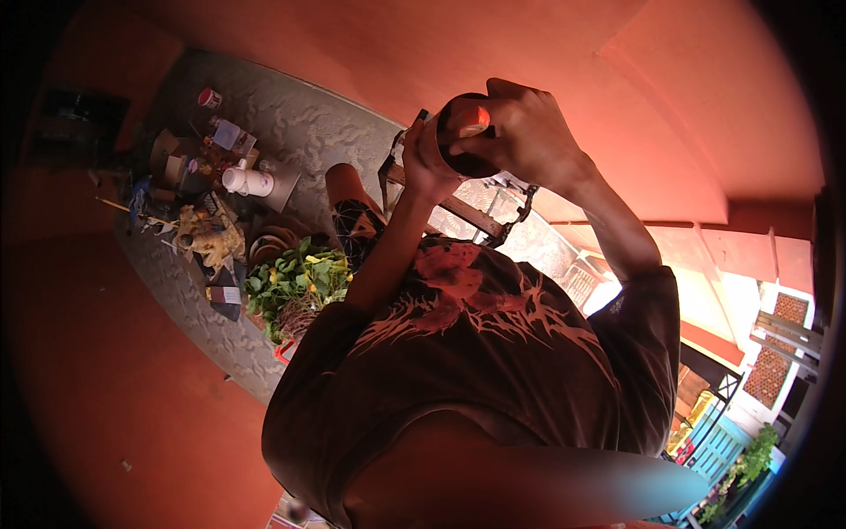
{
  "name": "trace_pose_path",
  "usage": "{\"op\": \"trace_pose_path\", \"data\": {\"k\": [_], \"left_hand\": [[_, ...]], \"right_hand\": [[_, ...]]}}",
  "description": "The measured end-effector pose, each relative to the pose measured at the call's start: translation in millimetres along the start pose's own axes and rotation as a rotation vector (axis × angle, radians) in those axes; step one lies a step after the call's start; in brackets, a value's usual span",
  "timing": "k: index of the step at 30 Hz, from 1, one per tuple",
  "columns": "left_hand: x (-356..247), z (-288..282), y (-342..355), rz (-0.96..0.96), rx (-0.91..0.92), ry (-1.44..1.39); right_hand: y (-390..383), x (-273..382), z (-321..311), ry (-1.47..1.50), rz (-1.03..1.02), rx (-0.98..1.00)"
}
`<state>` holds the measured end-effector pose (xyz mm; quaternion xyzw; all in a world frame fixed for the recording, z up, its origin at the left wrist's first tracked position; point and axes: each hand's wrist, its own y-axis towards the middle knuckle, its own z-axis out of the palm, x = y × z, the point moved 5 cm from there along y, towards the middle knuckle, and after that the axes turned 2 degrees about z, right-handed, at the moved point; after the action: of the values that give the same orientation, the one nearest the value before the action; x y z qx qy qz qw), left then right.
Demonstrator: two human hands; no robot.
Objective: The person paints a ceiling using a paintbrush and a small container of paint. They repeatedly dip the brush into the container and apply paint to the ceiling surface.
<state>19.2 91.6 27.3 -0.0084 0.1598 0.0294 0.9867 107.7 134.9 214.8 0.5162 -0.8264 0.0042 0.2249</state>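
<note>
In front of my chest I hold up a round, dark, hollow vessel (443, 132), like a cup or small pot, tilted so that its mouth shows. My left hand (427, 167) is closed round its left side and lower wall. From the right, my right hand (531, 130) is bent over the rim, its fingers curled at the opening. A small red thing with a pale edge (474, 121) shows by those fingertips, pinched in them. Its kind is not clear. The vessel's inside is mostly in shadow.
Beyond my hands stands a wooden frame (467, 214) with dark metal parts. Leafy green plants (300, 280) lie on the left, near a pale jug (248, 181), a cardboard box (167, 157) and a crumpled tan bag (213, 236). A teal bench (718, 445) is at lower right.
</note>
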Motion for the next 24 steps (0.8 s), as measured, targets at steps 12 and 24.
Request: {"op": "trace_pose_path", "data": {"k": [12,24], "left_hand": [[0.0,-3.4,3.1,-0.043,0.168,-0.239],[-4.6,-5.5,8.3,-0.086,0.04,-0.163]], "right_hand": [[0.4,-21.0,-23.1,0.373,0.02,-0.156],[-4.5,-2.2,-34.0,-0.142,-0.355,-0.315]]}}
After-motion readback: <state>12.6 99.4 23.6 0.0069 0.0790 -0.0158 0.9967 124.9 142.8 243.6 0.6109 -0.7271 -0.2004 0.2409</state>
